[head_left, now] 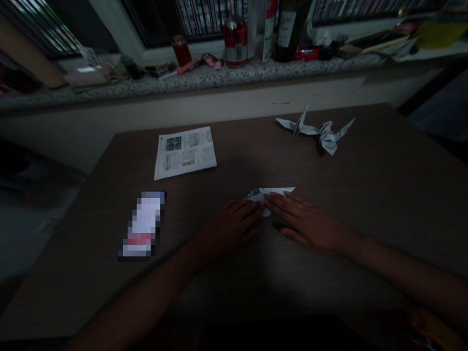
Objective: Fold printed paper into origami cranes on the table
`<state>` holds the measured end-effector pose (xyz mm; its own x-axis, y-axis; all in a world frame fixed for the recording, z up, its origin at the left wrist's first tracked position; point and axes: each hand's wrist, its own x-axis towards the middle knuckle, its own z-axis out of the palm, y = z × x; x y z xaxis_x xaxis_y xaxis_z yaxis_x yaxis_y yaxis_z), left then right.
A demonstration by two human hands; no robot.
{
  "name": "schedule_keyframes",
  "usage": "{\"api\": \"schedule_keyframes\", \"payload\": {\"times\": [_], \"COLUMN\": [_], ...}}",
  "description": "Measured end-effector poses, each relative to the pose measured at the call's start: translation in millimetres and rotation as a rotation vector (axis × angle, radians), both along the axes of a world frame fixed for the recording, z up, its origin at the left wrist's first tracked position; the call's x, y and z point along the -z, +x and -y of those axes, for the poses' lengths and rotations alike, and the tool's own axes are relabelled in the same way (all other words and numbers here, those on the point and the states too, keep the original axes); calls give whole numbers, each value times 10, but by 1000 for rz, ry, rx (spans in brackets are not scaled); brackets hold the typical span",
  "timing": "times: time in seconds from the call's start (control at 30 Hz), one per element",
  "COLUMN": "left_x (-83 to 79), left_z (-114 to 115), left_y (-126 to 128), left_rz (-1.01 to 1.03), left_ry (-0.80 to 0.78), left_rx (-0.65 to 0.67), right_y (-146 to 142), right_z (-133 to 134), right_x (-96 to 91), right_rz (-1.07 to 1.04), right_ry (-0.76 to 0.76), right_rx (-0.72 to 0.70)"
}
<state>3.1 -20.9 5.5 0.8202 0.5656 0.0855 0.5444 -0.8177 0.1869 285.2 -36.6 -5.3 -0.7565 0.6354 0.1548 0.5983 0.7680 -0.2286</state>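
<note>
A folded piece of newspaper (280, 190) lies flat on the dark wooden table, with a pointed corner towards the right. My left hand (236, 219) rests on its left part, fingers stretched out and palm down. From the right, my right hand (305, 219) presses on the same paper with its fingers laid flat. The fingertips of both hands almost meet at the middle and hide much of the folds. Two folded paper cranes (300, 126) stand side by side at the back right of the table.
A folded newspaper sheet (186, 152) lies at the back left of the table (383, 195). Nearer, on the left, is a phone (144, 224) with a blurred screen. Behind, a granite windowsill (146, 87) bears a red can (236, 41), a dark bottle (287, 31) and small clutter.
</note>
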Motion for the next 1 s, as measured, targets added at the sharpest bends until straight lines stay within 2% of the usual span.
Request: {"api": "schedule_keyframes", "payload": {"times": [0.23, 0.53, 0.8, 1.0], "left_x": [-18, -65, -110, -149], "left_z": [-110, -158, -173, -165], "left_y": [-106, -169, -217, -218], "left_rz": [107, 91, 126, 136], "left_ry": [-119, -59, -61, -119], "left_rx": [29, 112, 99, 89], "right_y": [-26, -22, -34, -25], "right_z": [-7, -22, -48, -51], "right_x": [43, 21, 6, 3], "right_rz": [7, -22, -38, -18], "right_ry": [-69, -103, -81, -3], "right_rx": [0, 4, -2, 53]}}
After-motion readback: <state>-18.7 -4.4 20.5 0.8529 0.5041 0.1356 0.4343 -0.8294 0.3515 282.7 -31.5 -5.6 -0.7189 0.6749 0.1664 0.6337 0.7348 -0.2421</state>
